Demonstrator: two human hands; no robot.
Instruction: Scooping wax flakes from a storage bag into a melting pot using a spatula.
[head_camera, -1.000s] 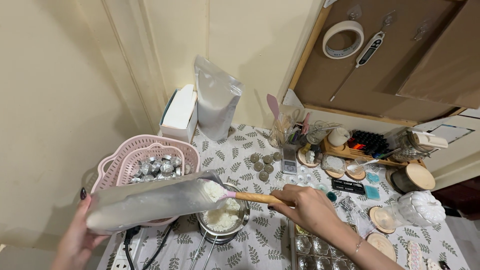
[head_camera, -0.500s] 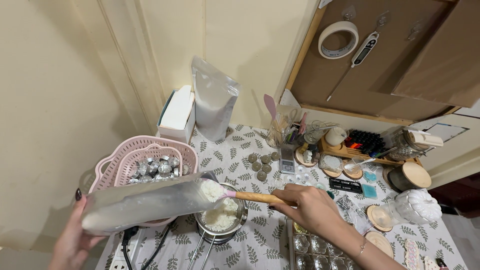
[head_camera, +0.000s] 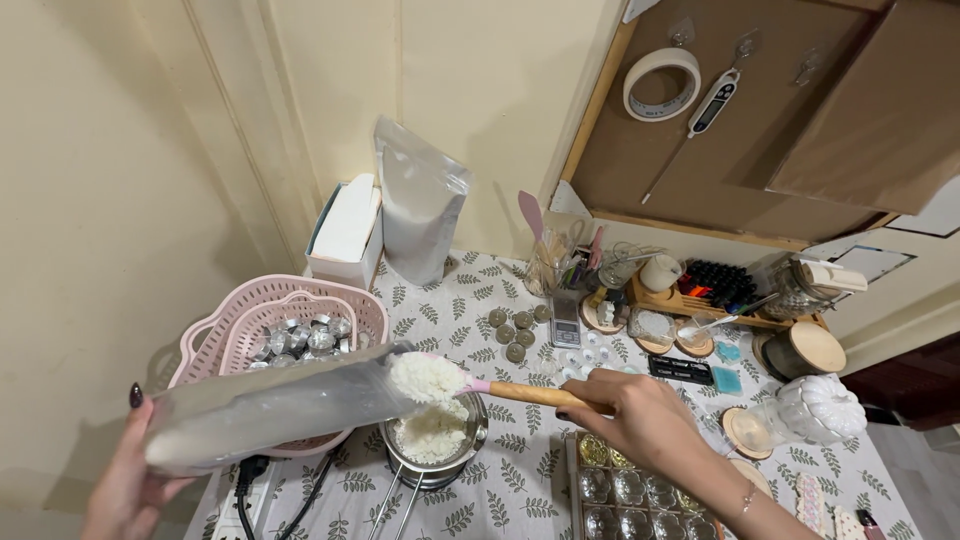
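Here, the right hand (head_camera: 640, 420) scoops flaky white wax (head_camera: 425, 378) with a wooden-handled spatula (head_camera: 530, 395).

The left hand (head_camera: 125, 480) holds a clear plastic bag (head_camera: 270, 405) tipped on its side near the surface's front-left corner, its mouth over a small metal pot (head_camera: 435, 445). The right hand (head_camera: 640, 415) has a closed grip on a wooden-handled spatula (head_camera: 520, 393), whose pink head lifts white flakes (head_camera: 425, 375) at the bag's mouth. A pink basket (head_camera: 290, 310) of small metal cups sits just behind the bag.

Left hand (head_camera: 125, 480) raised, gripping; right hand (head_camera: 640, 415) fingers curled closed.
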